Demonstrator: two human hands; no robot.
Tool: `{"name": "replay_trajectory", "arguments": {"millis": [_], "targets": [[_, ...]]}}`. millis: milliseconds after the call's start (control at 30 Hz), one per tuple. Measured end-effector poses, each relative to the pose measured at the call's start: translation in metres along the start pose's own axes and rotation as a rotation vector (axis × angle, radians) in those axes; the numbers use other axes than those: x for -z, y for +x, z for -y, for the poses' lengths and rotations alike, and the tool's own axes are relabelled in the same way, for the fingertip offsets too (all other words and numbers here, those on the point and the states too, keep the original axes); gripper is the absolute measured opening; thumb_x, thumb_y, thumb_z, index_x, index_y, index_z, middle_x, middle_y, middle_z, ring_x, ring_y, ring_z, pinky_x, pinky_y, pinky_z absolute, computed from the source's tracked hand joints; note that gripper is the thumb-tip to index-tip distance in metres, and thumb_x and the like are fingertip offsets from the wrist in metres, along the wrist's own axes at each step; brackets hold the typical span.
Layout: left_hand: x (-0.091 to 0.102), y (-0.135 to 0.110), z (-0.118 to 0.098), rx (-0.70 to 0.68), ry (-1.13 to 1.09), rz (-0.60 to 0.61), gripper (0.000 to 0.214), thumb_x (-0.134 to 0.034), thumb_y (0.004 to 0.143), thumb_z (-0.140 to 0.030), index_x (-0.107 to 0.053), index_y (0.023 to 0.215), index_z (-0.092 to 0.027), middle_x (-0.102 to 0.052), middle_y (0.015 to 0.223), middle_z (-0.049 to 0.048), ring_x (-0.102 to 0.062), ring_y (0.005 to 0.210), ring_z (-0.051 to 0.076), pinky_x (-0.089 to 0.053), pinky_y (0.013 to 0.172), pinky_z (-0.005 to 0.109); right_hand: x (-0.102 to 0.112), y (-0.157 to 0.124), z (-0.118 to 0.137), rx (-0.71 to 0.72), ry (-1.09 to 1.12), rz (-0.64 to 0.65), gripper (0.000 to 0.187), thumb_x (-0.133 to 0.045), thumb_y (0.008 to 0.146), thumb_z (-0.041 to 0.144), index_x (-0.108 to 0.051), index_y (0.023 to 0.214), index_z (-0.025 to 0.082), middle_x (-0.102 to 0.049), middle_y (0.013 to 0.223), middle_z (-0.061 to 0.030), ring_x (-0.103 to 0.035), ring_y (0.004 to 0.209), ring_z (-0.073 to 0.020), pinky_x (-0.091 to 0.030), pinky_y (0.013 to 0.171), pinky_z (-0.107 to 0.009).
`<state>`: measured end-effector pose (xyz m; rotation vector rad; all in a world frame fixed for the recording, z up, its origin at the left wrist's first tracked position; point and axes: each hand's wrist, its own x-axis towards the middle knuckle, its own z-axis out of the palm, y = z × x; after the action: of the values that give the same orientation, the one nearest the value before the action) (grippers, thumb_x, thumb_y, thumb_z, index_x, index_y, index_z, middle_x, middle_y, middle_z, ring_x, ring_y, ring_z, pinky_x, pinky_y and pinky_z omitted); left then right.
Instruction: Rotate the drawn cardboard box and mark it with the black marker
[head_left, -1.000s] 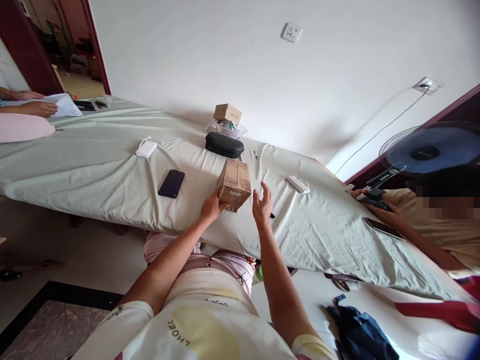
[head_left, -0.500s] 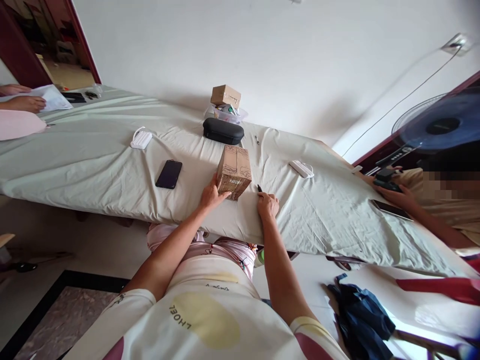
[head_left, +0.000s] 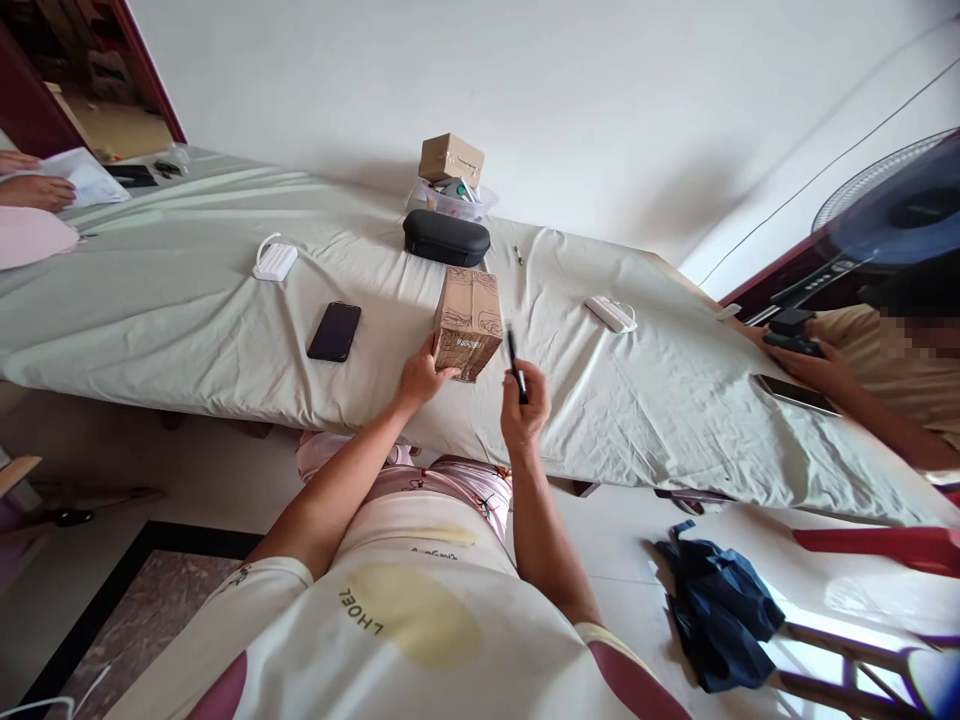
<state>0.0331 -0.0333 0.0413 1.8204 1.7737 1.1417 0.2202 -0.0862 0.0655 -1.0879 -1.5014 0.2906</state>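
Note:
A taped brown cardboard box (head_left: 468, 320) stands on the pale green sheet of the table (head_left: 187, 310) in front of me. My left hand (head_left: 421, 378) presses against the box's near left side, fingers curled on it. My right hand (head_left: 523, 410) is lifted just right of the box, closed round a black pen (head_left: 514, 362) that points up and away, its tip close to the box's right face.
A black phone (head_left: 334, 331) lies left of the box; a black case (head_left: 445, 237), a second small box (head_left: 451, 159) on a clear tub and two white devices (head_left: 274, 261) sit farther off. People's hands work at the right (head_left: 814, 365) and far left (head_left: 34, 190). A fan (head_left: 892, 210) stands right.
My right hand went from open in the air down to the sheet, took hold of the black pen and raised it beside the box. My left hand stayed on the box.

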Motion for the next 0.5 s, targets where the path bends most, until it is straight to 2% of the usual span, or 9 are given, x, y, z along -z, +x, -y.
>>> {"name": "replay_trajectory", "arguments": {"millis": [100, 200, 333, 500], "targets": [[-0.002, 0.0, 0.001, -0.005, 0.017, -0.02, 0.072, -0.08, 0.084, -0.032, -0.05, 0.148, -0.016, -0.072, 0.131, 0.017, -0.07, 0.121, 0.032, -0.054, 0.1, 0.036, -0.014, -0.008, 0.023, 0.209, -0.029, 0.154, 0.026, -0.05, 0.103, 0.035, -0.066, 0.119, 0.022, -0.072, 0.101, -0.0054, -0.066, 0.088, -0.0176, -0.054, 0.084, -0.033], [-0.002, -0.001, 0.002, -0.027, -0.006, -0.023, 0.062, -0.072, 0.089, -0.026, -0.051, 0.147, -0.017, -0.073, 0.129, 0.0147, -0.071, 0.118, 0.029, -0.054, 0.099, 0.034, -0.03, -0.014, 0.034, 0.314, -0.124, 0.26, 0.027, -0.048, 0.103, 0.032, -0.069, 0.118, 0.024, -0.074, 0.1, -0.0066, -0.068, 0.09, -0.0194, -0.053, 0.085, -0.033], [-0.003, -0.002, 0.003, -0.064, -0.039, -0.02, 0.058, -0.065, 0.092, -0.023, -0.05, 0.148, -0.021, -0.072, 0.133, 0.0117, -0.072, 0.115, 0.026, -0.055, 0.099, 0.034, -0.04, -0.017, 0.035, 0.223, -0.305, 0.332, 0.032, -0.043, 0.104, 0.03, -0.071, 0.12, 0.024, -0.076, 0.102, -0.0073, -0.069, 0.094, -0.02, -0.052, 0.089, -0.032], [-0.004, 0.0, 0.003, -0.049, 0.013, -0.015, 0.066, -0.072, 0.089, -0.031, -0.05, 0.15, -0.021, -0.07, 0.136, 0.0131, -0.068, 0.124, 0.029, -0.053, 0.104, 0.036, -0.025, -0.014, 0.028, 0.042, -0.439, 0.337, 0.037, -0.044, 0.099, 0.026, -0.073, 0.123, 0.025, -0.076, 0.106, -0.0077, -0.07, 0.098, -0.0218, -0.053, 0.092, -0.033]]}}
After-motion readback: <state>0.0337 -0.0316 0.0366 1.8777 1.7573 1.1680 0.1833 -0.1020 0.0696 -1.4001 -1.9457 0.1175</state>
